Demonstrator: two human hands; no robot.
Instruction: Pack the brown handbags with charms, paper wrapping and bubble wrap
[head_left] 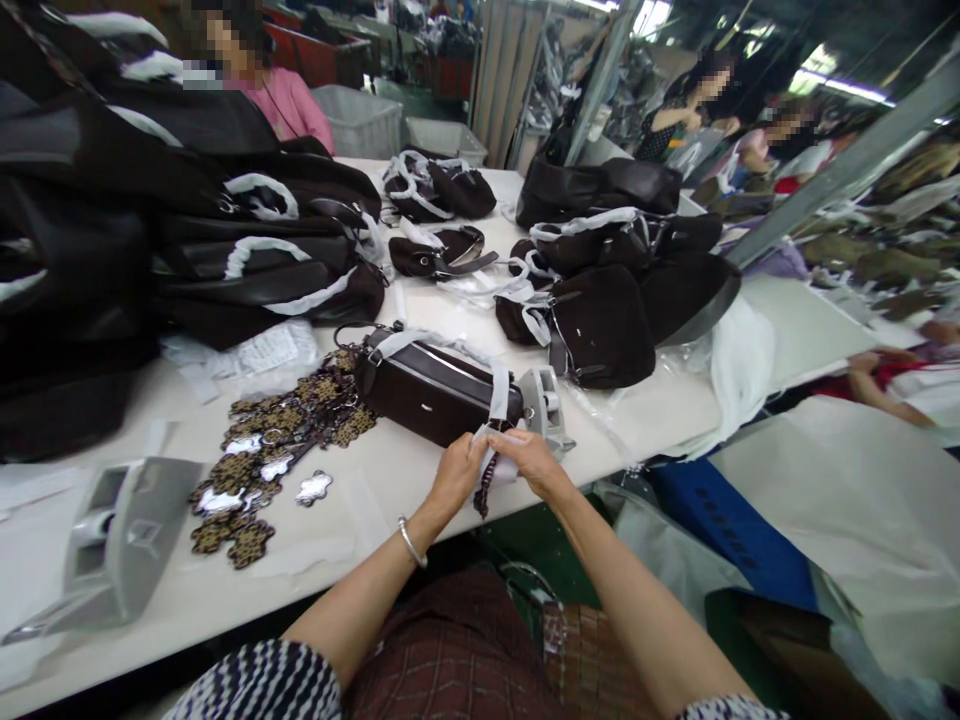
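Note:
A dark brown handbag (427, 395) lies on the table in front of me, with white wrapping paper (499, 390) around its strap. At its near right end, my left hand (456, 472) and my right hand (531, 460) meet, fingers pinched on the white paper. A dark, patterned, braided-looking strip (486, 485) hangs below the fingers; what it is fastened to is hidden. To the left of the bag is a heap of flower-shaped bag charms (292, 420), brown-patterned, some showing shiny silver faces. One silver charm (313, 487) lies apart from the heap.
A grey tape dispenser (120, 545) stands at the left front, another (549, 405) beside the bag's right end. Dark bags (262, 240) pile high on the left; more bags (607, 320) lie on the right. A metal post (832, 160) slants at right. Co-workers are farther back.

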